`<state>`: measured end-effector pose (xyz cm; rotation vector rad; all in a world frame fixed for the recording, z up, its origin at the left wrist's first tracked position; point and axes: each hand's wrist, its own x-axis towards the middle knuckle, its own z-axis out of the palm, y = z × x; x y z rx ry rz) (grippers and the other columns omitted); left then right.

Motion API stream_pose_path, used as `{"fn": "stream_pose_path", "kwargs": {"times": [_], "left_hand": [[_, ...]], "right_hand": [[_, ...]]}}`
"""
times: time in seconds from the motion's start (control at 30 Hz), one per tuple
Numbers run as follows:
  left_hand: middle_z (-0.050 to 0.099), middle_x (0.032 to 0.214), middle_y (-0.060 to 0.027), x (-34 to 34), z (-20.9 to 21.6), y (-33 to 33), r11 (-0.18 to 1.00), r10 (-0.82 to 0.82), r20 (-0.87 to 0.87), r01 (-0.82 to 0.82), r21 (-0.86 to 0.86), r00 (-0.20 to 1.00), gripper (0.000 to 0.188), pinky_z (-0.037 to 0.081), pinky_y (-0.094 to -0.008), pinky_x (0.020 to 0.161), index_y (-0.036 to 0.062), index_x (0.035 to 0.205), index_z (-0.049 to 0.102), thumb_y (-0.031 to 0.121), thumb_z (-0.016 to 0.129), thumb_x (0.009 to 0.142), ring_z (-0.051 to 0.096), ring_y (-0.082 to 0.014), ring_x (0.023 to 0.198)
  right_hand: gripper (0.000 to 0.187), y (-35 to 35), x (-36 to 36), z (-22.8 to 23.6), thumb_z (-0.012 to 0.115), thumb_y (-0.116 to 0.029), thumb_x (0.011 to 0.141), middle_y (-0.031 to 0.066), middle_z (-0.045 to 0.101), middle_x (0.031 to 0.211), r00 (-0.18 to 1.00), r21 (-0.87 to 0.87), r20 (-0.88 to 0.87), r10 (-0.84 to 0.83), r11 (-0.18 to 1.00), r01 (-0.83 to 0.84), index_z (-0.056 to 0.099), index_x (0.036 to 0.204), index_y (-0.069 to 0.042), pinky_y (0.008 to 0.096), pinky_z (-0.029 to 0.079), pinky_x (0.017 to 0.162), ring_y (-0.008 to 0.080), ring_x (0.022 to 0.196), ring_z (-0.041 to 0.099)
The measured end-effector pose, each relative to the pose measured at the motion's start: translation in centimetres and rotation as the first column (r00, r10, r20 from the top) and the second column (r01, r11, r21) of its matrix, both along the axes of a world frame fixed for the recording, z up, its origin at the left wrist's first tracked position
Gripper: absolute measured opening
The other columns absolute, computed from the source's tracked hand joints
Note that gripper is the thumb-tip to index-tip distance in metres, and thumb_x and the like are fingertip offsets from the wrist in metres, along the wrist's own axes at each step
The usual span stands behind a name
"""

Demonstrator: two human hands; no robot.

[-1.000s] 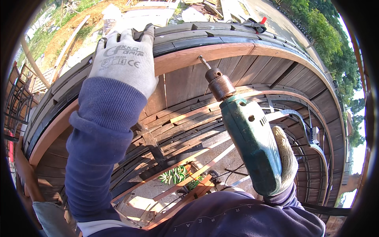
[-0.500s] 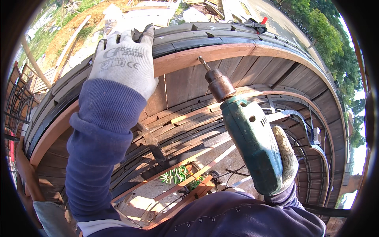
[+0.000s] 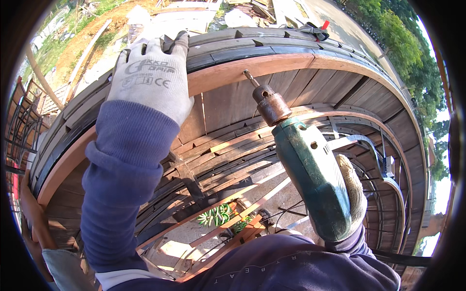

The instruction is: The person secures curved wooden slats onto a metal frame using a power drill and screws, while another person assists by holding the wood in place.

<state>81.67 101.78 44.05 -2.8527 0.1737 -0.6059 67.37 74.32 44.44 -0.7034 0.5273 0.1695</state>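
My left hand, in a white knit work glove, grips the top of a curved rim of layered roof shingles with a reddish wooden strip along its near side. Its fingers curl over the far edge and the thumb lies on the near side. My right hand, also gloved, is closed round the grip of a green power drill, largely behind the tool's body. The drill's rusty chuck holds a short bit, whose tip meets the wooden strip right of my left hand.
Curved tiers of shingles wrap round below and to the right. A bent metal bar crosses at right. Wooden battens and a striped plant show below. Another person's forearm reaches the rim at far left. Dark straps lie on top.
The drill's body has shifted slightly right and down while its bit tip stays at the same spot on the wooden strip. My left hand has barely moved.
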Motion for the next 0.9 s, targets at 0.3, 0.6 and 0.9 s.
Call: {"fn": "stream_pose_path", "kwargs": {"times": [0.3, 0.6, 0.9], "left_hand": [[0.059, 0.131, -0.019, 0.0, 0.2, 0.0, 1.0, 0.018, -0.023, -0.018, -0.013, 1.0, 0.08, 0.045, -0.045, 0.108, 0.0107, 0.151, 0.046, 0.029, 0.078, 0.079, 0.057, -0.0343, 0.124], [0.059, 0.135, -0.0161, 0.2, 0.5, -0.4, 0.999, 0.04, -0.06, -0.039, 0.017, 0.997, 0.081, 0.042, -0.0437, 0.111, 0.0098, 0.15, 0.047, 0.031, 0.078, 0.078, 0.056, -0.0325, 0.125], [0.053, 0.143, -0.0156, -1.3, 2.2, -1.8, 0.989, 0.116, -0.173, -0.129, -0.066, 0.978, 0.087, 0.035, -0.0439, 0.118, 0.012, 0.153, 0.045, 0.049, 0.077, 0.081, 0.044, -0.0303, 0.14]], "right_hand": [[0.045, -0.2, 0.4, -1.2, 0.057, -0.029, 0.105, 0.0178, 0.071, 0.116, 0.994, -0.241, 0.101, 0.042, 0.97, -0.017, 0.055, 0.136, 0.003, 0.0358, 0.061, 0.085, 0.0257, 0.096, 0.073], [0.073, -3.4, -0.6, -2.6, 0.081, -0.024, 0.085, 0.0196, 0.071, 0.113, 0.747, -0.952, 0.264, 0.611, 0.038, 0.305, 0.049, 0.143, 0.007, 0.0381, 0.058, 0.089, 0.0291, 0.098, 0.073], [0.072, -4.6, -1.5, -2.7, 0.078, -0.002, 0.08, 0.0216, 0.063, 0.135, 0.634, -0.905, 0.305, 0.711, 0.009, 0.425, 0.048, 0.145, 0.003, 0.0361, 0.05, 0.105, 0.0278, 0.124, 0.064]]}}
